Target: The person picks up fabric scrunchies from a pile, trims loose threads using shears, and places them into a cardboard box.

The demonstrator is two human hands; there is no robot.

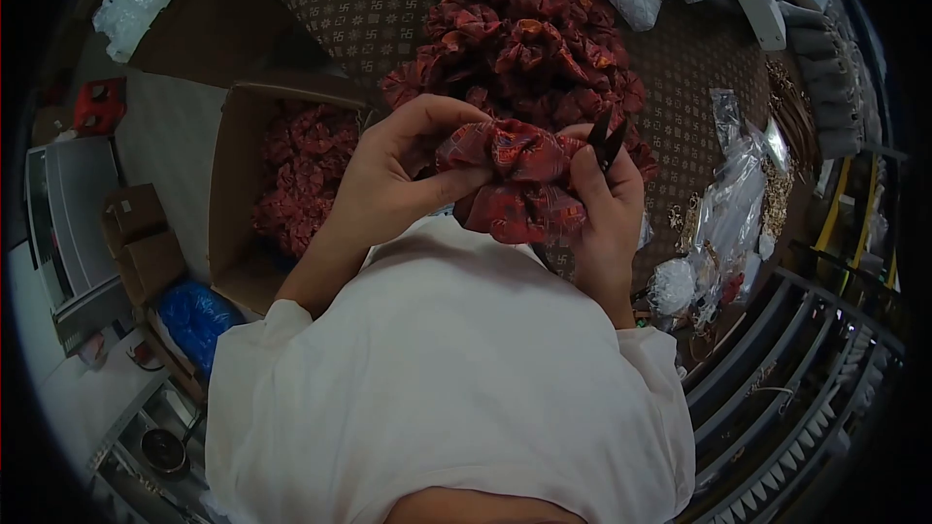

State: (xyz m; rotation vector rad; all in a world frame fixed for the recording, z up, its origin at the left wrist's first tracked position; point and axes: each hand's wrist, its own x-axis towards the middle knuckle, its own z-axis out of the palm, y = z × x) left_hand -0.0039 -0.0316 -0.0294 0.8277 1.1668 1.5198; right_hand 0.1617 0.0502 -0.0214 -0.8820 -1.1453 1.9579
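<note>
Between my two hands is a red patterned scrunchie [519,180], gathered into puffy folds. My left hand [408,165] pinches its left side between thumb and fingers. On the other side my right hand [604,189] grips the scrunchie with the thumb in front. A small dark pointed tool, perhaps thread snips [606,141], sticks up from the right hand's fingers; its lower part is hidden. Just beyond the hands lies a large heap of similar red scrunchies [534,39] on a brown patterned cloth [379,0].
A cardboard box [228,194] at my left holds more red scrunchies. Near it are a blue plastic bag [197,320] and a red object [99,105]. To the right lie clear plastic packets [728,204], gold-coloured trims [777,199] and a grey metal rack [777,359].
</note>
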